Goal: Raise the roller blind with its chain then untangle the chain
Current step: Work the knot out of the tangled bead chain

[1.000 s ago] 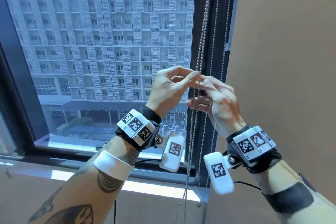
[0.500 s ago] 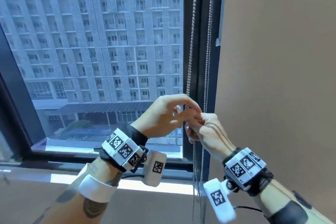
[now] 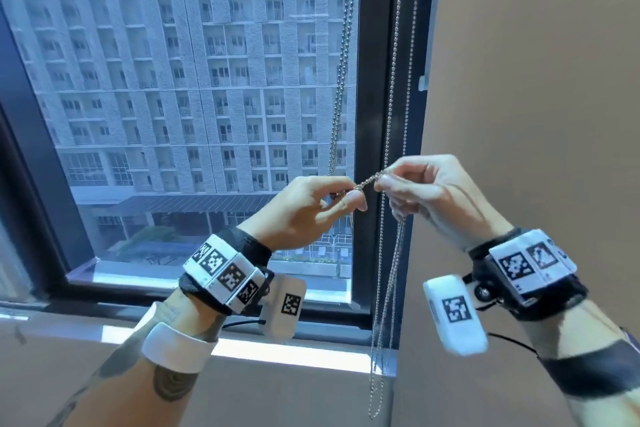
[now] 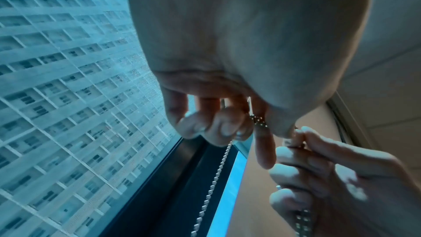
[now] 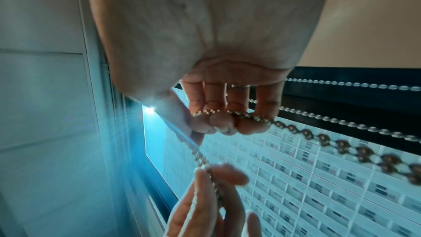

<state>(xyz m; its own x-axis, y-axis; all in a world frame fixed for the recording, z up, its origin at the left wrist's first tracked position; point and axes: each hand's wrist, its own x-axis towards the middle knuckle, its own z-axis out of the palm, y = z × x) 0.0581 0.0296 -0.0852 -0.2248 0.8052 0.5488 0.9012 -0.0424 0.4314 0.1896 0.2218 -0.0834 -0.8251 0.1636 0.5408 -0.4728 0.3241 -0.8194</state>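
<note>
Window glass (image 3: 194, 87) fills the scene left of the dark window frame (image 3: 375, 80), with a tower block outside; beige wall (image 3: 536, 45) right of the frame. No blind fabric shows over the glass in any view, so the raising step looks done. Judgement only, since the roller itself is out of view.

Left of the frame upright: left hand (image 3: 308, 210), raised, thumb and forefinger pinched on the bead chain (image 3: 366, 181). Left wrist view shows a small knot of beads (image 4: 257, 121) between its curled fingers, one strand dropping below.

At the frame: a short taut run of chain spans between the two hands. Two strands rise from there along the upright and leave the top of view. Below the hands the loops hang down past the sill (image 3: 294, 354), strands lying close together; whether they cross there I cannot tell.

Right of the upright: right hand (image 3: 429, 192), fingers curled round a bunched, twisted length of chain, thumb pinching the taut run.

Status: untangling under way, not finished. Twist visible in right wrist view. Remaining: work strands apart, let them hang free.
</note>
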